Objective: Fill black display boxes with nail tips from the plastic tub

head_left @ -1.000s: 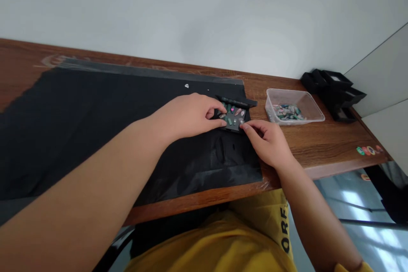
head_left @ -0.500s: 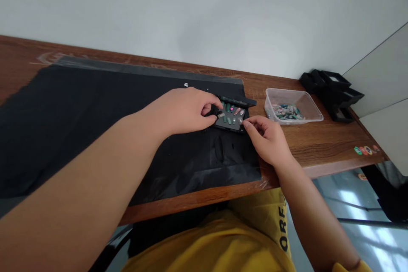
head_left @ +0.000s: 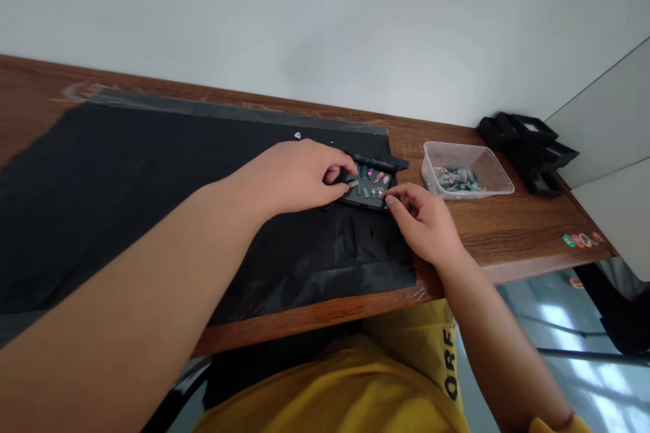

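Observation:
A small black case (head_left: 364,201) lies with its lid (head_left: 380,161) raised on a black mat (head_left: 325,250). Inside it sit several press-on nails, green, pink and silvery, some with decorations. My left hand (head_left: 309,172) reaches over the case's left side, its thumb and index finger curved round a silvery nail (head_left: 352,183) at the left end. My right hand (head_left: 419,216) is at the case's right edge, thumb and index finger pinched beside a decorated nail (head_left: 380,193); whatever lies between those fingertips is too small to make out.
A clear plastic tub (head_left: 492,169) holding many nails stands to the right on the wooden table (head_left: 518,223). Black boxes (head_left: 533,142) are stacked at the back right. Round stickers (head_left: 577,241) are near the table's right edge. A small shiny piece (head_left: 297,135) lies on the mat.
My left fingertips have shifted slightly right over the case. My right fingertips have moved a little left, and the nail beside them now sits slightly further left.

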Demonstrator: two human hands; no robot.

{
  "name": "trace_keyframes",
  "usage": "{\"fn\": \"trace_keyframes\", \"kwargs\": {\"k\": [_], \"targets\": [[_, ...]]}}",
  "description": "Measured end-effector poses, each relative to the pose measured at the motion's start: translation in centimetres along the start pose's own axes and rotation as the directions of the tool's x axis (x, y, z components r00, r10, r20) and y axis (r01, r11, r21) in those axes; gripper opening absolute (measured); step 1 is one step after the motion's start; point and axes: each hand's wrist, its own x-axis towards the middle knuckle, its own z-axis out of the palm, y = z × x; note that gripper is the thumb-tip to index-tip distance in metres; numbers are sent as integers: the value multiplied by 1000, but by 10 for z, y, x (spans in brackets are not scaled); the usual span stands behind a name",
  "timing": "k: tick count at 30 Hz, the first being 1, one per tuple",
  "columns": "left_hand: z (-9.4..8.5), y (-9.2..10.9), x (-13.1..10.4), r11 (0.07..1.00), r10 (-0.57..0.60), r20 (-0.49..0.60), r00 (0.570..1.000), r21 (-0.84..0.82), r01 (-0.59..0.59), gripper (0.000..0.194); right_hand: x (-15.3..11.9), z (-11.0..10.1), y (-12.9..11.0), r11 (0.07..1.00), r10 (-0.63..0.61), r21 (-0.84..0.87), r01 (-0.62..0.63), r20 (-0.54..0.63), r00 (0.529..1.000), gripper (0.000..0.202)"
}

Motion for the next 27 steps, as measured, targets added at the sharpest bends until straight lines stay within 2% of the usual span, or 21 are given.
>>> {"fn": "trace_keyframes", "kwargs": {"k": [5, 10, 16, 23, 27], "targets": [[-1, 4, -1, 999, -6, 81, 997, -52, 10, 43, -1, -1, -4, 998, -15, -67, 16, 15, 1000, 35], [1, 3, 1, 998, 3, 74, 997, -56, 1, 38, -1, -2, -13, 976, 4, -217, 8, 54, 999, 32], [-2, 3, 1, 999, -6, 62, 998, -38, 8, 30, -1, -3, -11, 981, 5, -193, 3, 42, 999, 33], [-4, 3, 0, 999, -37, 70, 997, -29, 39, 44, 0, -2, -7, 987, -5, -158, 12, 49, 999, 37], [-2, 3, 1, 999, -13, 88, 996, -50, 18, 45, 0, -2, -6, 989, 0, -147, 9, 61, 998, 39]]}}
